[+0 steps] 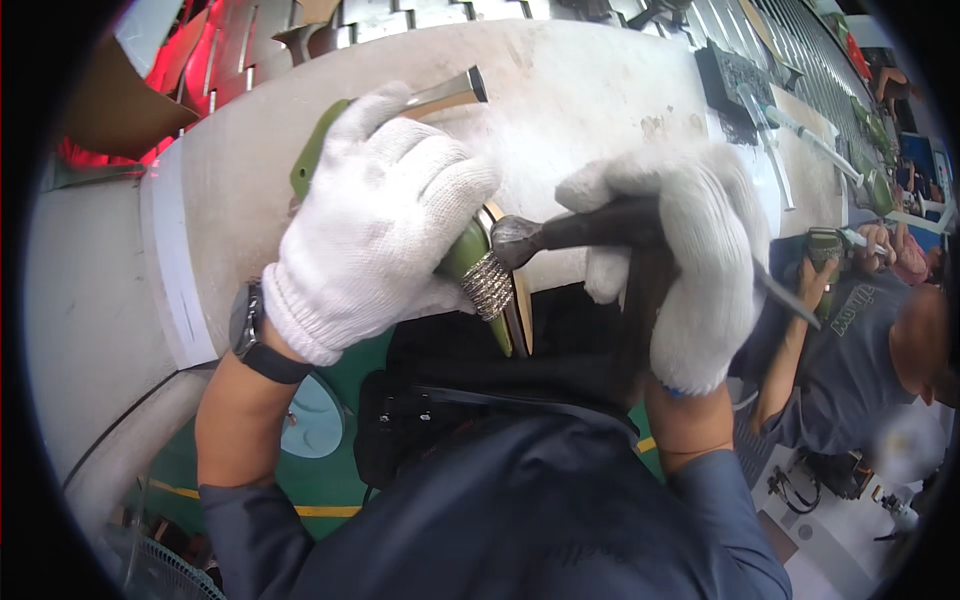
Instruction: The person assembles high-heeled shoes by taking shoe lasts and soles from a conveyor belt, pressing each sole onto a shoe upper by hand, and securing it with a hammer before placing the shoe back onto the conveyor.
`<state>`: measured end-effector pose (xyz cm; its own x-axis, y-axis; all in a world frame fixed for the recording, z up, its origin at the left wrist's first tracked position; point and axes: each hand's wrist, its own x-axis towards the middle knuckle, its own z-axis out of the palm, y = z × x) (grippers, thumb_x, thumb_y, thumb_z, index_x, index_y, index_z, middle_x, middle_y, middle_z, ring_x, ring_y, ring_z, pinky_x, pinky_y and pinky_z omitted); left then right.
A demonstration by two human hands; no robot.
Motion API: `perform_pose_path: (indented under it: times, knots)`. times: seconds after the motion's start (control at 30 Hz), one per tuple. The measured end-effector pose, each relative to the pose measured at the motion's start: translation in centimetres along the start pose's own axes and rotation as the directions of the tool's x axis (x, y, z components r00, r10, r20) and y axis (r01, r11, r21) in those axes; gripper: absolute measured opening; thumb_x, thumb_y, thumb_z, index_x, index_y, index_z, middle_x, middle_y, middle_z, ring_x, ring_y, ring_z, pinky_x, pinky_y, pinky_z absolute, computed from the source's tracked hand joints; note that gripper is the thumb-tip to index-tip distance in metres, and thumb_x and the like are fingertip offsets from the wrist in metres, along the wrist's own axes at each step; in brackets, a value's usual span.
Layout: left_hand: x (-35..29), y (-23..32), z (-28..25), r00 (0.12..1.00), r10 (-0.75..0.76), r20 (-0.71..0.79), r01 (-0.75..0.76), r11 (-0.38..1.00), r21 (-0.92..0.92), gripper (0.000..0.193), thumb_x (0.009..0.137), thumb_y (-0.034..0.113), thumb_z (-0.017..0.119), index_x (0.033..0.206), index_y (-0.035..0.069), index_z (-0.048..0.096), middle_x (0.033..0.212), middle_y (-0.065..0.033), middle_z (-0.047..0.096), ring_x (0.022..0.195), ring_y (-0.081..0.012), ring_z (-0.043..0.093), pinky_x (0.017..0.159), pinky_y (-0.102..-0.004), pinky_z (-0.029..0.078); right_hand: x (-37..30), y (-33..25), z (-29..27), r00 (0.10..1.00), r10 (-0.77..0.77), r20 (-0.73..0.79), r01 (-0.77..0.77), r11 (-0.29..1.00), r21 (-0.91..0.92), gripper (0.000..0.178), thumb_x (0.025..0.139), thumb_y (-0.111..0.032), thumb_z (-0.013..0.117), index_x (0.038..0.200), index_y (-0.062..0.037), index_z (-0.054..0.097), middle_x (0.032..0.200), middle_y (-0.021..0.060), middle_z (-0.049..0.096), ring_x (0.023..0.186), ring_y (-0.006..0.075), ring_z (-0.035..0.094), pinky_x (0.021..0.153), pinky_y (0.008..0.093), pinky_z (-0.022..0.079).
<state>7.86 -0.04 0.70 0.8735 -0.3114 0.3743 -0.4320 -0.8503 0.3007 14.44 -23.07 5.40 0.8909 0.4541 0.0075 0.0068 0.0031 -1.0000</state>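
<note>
My left hand [385,210], in a white knitted glove, is closed around a green high-heeled shoe. Its metallic heel [440,96] with a dark tip sticks out past my fingers. Toward my body the shoe's green toe part [465,250] shows, crossed by a silver beaded band [488,285], with a tan and dark sole edge beside it. My gloved right hand [695,240] grips a dark hammer [575,232], whose rounded face is at the sole edge next to the band. A thin metal point [788,297] juts out beyond that hand; whether it belongs to the hammer I cannot tell.
A pale worktable [560,90] curves ahead, with a metal slatted conveyor [740,25] behind it. Red light glows at far left. A dark block [735,90] and white syringe-like tubes [815,140] lie at right. A co-worker [850,340] there holds a green shoe. A light-blue stool [312,415] stands below.
</note>
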Motion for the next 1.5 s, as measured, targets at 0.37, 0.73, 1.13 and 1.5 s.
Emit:
perform_pose_path:
  times: [0.37,0.73,1.13,1.5]
  knots:
    - [0.3,0.5,-0.6,1.000,0.011,-0.021,-0.010,1.000,0.028,0.078,0.058,0.033,0.100,0.124,0.009,0.067,0.113,-0.0086,0.072,0.114,-0.0348,0.070,0.119,-0.0595,0.043,-1.1,1.1,-4.2,0.895,-0.347,0.281,0.428,0.487,-0.762,0.034,0.113,-0.021,0.059,0.125,0.0091,0.070,0.115,0.0172,0.075,0.108,0.0196,0.070,0.087,0.0229,0.054]
    - [0.7,-1.9,-3.7,0.922,-0.330,-0.201,0.202,0.855,-0.477,0.058,0.093,0.029,0.085,0.139,0.003,0.062,0.127,-0.0102,0.072,0.111,-0.0217,0.072,0.101,-0.0384,0.059,5.5,1.8,-6.8,0.868,-0.338,0.365,0.447,0.210,-0.870,0.069,0.080,-0.005,0.076,0.148,-0.0045,0.060,0.138,0.0255,0.065,0.118,0.0451,0.066,0.103,0.0557,0.054]
    - [6.4,-4.4,3.0,0.655,-0.751,-0.086,0.386,0.431,-0.816,0.037,0.111,0.031,0.062,0.130,-0.001,0.070,0.115,-0.0119,0.075,0.106,-0.0224,0.072,0.097,-0.0382,0.058,18.6,0.4,5.5,0.936,-0.352,-0.026,0.321,0.879,-0.352,0.081,0.089,-0.038,0.082,0.157,-0.0042,0.052,0.131,0.0270,0.073,0.122,0.0420,0.073,0.108,0.0467,0.057]
    - [6.6,-2.9,4.4,0.912,-0.360,-0.198,0.247,0.866,-0.435,0.024,0.090,0.006,0.077,0.111,-0.005,0.073,0.109,-0.0200,0.075,0.103,-0.0361,0.075,0.095,-0.0417,0.060,26.2,-2.1,0.0,0.921,-0.384,0.072,0.326,0.653,-0.683,0.060,0.096,-0.052,0.066,0.131,-0.0039,0.074,0.131,0.0223,0.074,0.130,0.0375,0.068,0.115,0.0447,0.051]
